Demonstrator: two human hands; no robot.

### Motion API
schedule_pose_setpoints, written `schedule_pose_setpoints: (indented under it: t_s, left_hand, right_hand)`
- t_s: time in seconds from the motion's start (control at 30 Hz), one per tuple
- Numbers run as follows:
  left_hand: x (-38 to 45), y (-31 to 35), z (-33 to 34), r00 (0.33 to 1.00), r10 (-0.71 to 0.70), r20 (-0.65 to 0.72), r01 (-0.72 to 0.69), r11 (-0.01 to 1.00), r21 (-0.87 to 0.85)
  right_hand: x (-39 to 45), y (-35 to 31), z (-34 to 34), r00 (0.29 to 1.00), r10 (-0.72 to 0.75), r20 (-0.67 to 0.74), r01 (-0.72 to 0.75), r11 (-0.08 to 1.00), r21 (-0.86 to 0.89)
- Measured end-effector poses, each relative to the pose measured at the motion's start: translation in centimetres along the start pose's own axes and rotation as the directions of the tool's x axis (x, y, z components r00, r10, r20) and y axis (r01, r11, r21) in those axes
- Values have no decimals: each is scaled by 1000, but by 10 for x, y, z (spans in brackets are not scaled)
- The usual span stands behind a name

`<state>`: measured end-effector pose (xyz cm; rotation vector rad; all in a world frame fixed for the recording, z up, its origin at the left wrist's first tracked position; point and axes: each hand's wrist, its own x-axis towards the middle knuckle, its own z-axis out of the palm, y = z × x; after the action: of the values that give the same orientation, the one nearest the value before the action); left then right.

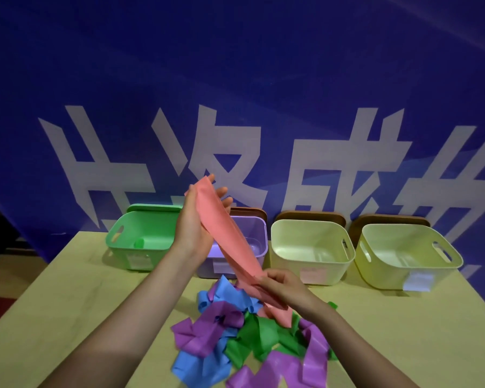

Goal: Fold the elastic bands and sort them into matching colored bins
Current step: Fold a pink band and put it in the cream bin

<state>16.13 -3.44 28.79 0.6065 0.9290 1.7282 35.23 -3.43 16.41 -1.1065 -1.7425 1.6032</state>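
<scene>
Hands busy with one pink band [230, 236], stretched on a slant above the tabletop. Left hand [196, 219] raised, fingers wrapped round the band's upper end, in front of the green bin [140, 236] and purple bin [252, 233]. Right hand [280, 287] lower, pinching the band's lower end just over the pile of loose bands [235, 340]. Hands well apart, band taut between them; fold not yet made, by my reading.

Four bins along the far edge: green, purple, then two pale yellowish ones [308, 247] [406, 253]. Green bin holds one small green item [138, 243]; the others look bare. Pile near the front edge: blue, purple, green bands, crumpled and unfolded. Judgement: early stage, nearly all sorting left. No pink bin evident; which pale bin suits pink, cannot tell.
</scene>
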Motion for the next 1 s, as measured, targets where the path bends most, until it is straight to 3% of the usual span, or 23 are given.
schedule_pose_setpoints:
  t_s: [0.2, 0.33, 0.4, 0.5, 0.6, 0.7, 0.8, 0.87, 1.0]
  left_hand:
    - [27, 4, -28, 983, -31, -181, 12, 995, -103]
    - [40, -4, -51, 952, -98, -288, 87, 995, -50]
    - [43, -12, -62, 924, -126, -360, 125, 992, -27]
    - [42, -24, -79, 893, -156, -423, 165, 986, -16]
    - [36, -37, -89, 878, -183, -443, 204, 979, 1]
    - [28, -49, -93, 870, -214, -443, 245, 969, 13]
    - [21, -56, -97, 867, -232, -441, 272, 962, 30]
    - [19, -58, -99, 867, -235, -440, 281, 959, 41]
    - [27, -51, -96, 869, -251, -426, 283, 959, 11]
  right_hand:
    - [-8, 16, -15, 998, 5, 58, -19, 970, 241]
    - [-14, 16, -21, 981, -10, 193, -101, 823, 559]
    - [-17, 11, -22, 979, 2, 204, -124, 799, 588]
    - [-16, 4, -20, 994, 41, 104, -90, 849, 521]
    - [-12, 1, -20, 991, 23, -130, 42, 878, 476]
    - [-9, 1, -25, 912, -13, -410, 158, 933, 322]
    - [-8, 7, -34, 803, -91, -589, 175, 981, 86]
    - [-9, 11, -39, 777, -186, -601, 164, 982, -92]
    - [-12, 14, -44, 883, -242, -402, 142, 954, -262]
